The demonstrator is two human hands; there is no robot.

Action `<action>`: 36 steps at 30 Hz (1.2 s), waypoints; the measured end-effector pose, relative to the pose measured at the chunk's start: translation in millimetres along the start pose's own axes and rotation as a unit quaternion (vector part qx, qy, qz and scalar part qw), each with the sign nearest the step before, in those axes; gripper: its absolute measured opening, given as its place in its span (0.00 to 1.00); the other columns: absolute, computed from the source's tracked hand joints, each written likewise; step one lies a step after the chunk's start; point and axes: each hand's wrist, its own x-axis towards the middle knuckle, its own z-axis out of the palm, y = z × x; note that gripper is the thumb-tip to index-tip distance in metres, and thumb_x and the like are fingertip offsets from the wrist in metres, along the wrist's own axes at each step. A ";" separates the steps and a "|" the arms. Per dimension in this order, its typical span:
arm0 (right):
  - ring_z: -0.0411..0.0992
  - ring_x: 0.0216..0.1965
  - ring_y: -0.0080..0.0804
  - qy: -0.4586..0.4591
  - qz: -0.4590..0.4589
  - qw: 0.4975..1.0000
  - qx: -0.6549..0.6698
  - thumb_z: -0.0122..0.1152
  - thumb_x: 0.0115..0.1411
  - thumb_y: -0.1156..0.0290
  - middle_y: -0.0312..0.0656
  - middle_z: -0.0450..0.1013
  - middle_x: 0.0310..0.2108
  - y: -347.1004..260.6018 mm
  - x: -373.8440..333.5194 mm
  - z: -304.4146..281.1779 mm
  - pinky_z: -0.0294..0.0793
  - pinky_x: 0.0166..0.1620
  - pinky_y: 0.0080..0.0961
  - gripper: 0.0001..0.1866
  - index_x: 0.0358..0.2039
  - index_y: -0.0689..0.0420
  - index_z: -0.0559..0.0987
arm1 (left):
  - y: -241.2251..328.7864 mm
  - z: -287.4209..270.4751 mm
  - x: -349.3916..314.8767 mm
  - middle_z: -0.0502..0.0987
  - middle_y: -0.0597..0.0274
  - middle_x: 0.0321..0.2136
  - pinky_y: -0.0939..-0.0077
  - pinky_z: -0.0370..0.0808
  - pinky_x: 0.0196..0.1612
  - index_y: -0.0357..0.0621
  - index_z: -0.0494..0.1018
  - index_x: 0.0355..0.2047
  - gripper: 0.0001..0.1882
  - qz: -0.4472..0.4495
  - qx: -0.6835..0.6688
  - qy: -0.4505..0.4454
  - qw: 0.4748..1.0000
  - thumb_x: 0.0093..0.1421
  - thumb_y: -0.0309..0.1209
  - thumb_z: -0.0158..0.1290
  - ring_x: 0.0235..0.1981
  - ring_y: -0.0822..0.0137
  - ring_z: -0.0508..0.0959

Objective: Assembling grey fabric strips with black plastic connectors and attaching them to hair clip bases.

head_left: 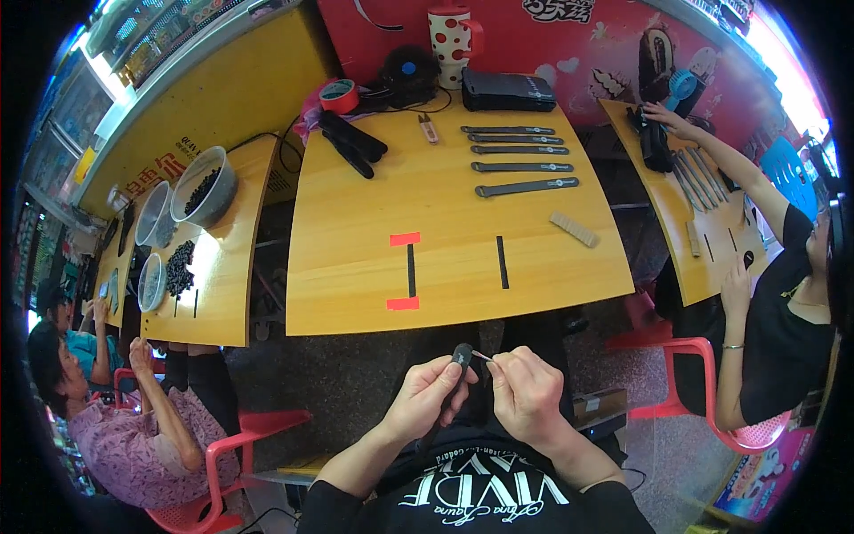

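My left hand (425,392) is closed around a dark strap-like piece (462,354), its end standing up between thumb and fingers. Beside it, my right hand (527,392) pinches a thin, pale, pointed tool (481,356) whose tip meets the dark piece. Too little of the tool shows to tell its kind. Both hands are in front of my body, just off the near edge of the wooden table (347,240). On that table several dark grey straps (525,167) lie in a row at the far right. Small thread snips (428,129) lie to their left.
Two black strips (411,270) mark the tabletop, one with red tape at its ends. A beige ribbed piece (574,229) lies right. Behind are a tape roll (338,95), black pouch (507,91) and dotted tumbler (449,49). People sit at side tables, left and right.
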 end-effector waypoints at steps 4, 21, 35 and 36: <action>0.70 0.20 0.41 -0.005 0.011 1.000 -0.013 0.60 0.50 0.85 0.45 0.69 0.21 -0.5 -1.5 0.4 0.68 0.22 0.30 0.05 0.27 0.64 0.73 | 0.4 -0.1 -0.2 0.67 0.70 0.16 0.87 0.61 0.16 0.39 0.71 0.36 0.16 -0.009 0.018 0.005 1.000 0.71 0.36 0.38 0.13 0.80 0.64; 0.69 0.21 0.36 0.014 -0.020 0.998 -0.066 0.62 0.43 0.82 0.40 0.65 0.20 4.8 -2.2 -1.0 0.66 0.22 0.28 0.09 0.27 0.59 0.75 | -0.1 2.9 -0.8 0.66 0.70 0.16 0.88 0.61 0.16 0.38 0.71 0.36 0.14 -0.006 0.056 0.018 0.998 0.70 0.34 0.39 0.13 0.81 0.63; 0.69 0.20 0.33 0.003 -0.050 0.993 -0.104 0.62 0.43 0.80 0.39 0.65 0.20 7.9 -3.0 -1.9 0.65 0.20 0.26 0.08 0.27 0.58 0.75 | -2.6 0.3 0.1 0.68 0.69 0.16 0.86 0.61 0.17 0.37 0.71 0.36 0.15 -0.009 0.050 0.015 0.999 0.70 0.35 0.39 0.13 0.79 0.65; 0.69 0.20 0.33 0.003 -0.050 0.993 -0.103 0.62 0.43 0.80 0.39 0.65 0.20 8.0 -2.9 -1.5 0.65 0.20 0.26 0.08 0.27 0.58 0.75 | -2.2 0.2 0.1 0.68 0.69 0.16 0.86 0.61 0.17 0.37 0.71 0.36 0.15 -0.010 0.050 0.016 0.999 0.70 0.35 0.39 0.13 0.79 0.65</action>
